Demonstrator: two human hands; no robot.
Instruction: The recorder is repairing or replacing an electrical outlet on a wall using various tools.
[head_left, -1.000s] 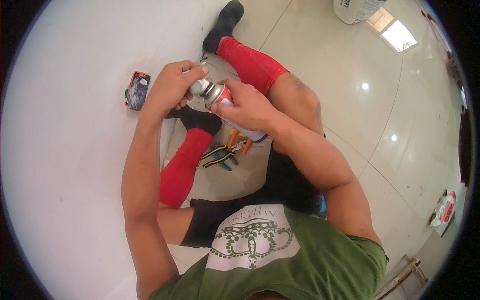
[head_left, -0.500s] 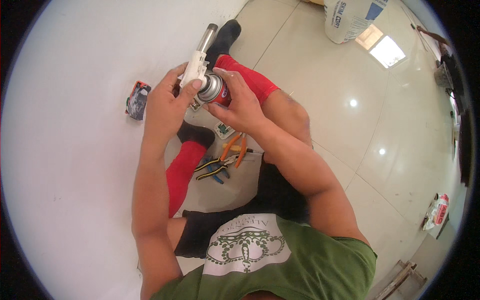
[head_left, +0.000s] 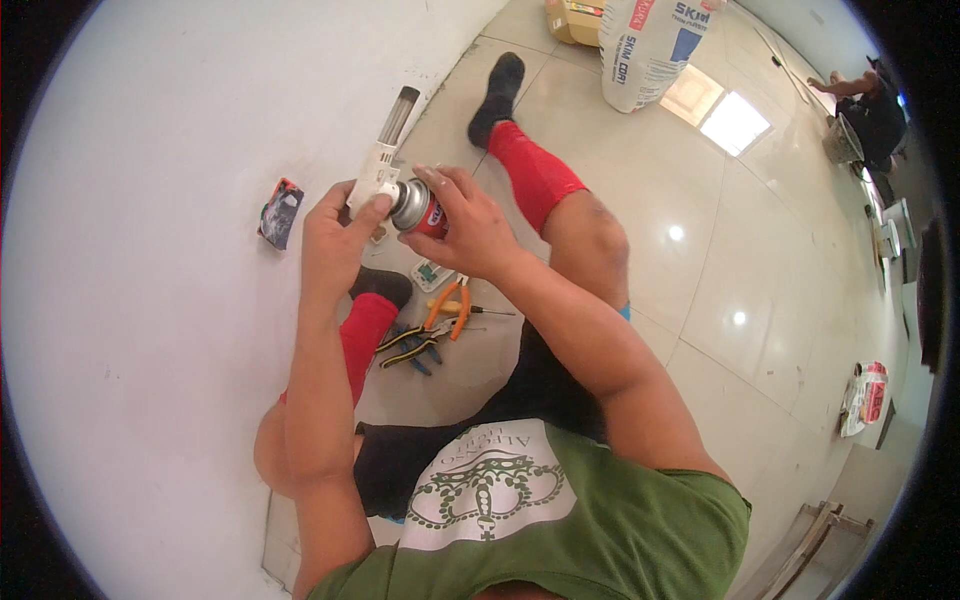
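A white blow torch head (head_left: 374,182) with a metal nozzle tube is gripped in my left hand (head_left: 340,222), thumb across its near side. My right hand (head_left: 468,222) wraps round a red gas canister (head_left: 432,216) whose silver top meets the torch head. Whether the two are fully locked together, I cannot tell. The nozzle points up and away, close to the white wall. In the wall beside my left hand is an electrical box opening (head_left: 281,214) with an orange rim and dark covering.
Between my legs lie orange-handled pliers (head_left: 460,309), yellow-black pliers (head_left: 408,354), a blue-handled tool (head_left: 425,362), a screwdriver (head_left: 445,307) and a white switch plate (head_left: 431,275). A large white sack (head_left: 640,60) stands ahead. Another person (head_left: 872,115) crouches far right by a bucket (head_left: 843,140).
The view has shifted, bringing the other person and a cardboard box more into sight. My right leg has stretched farther out. Both hands keep hold of the torch and canister.
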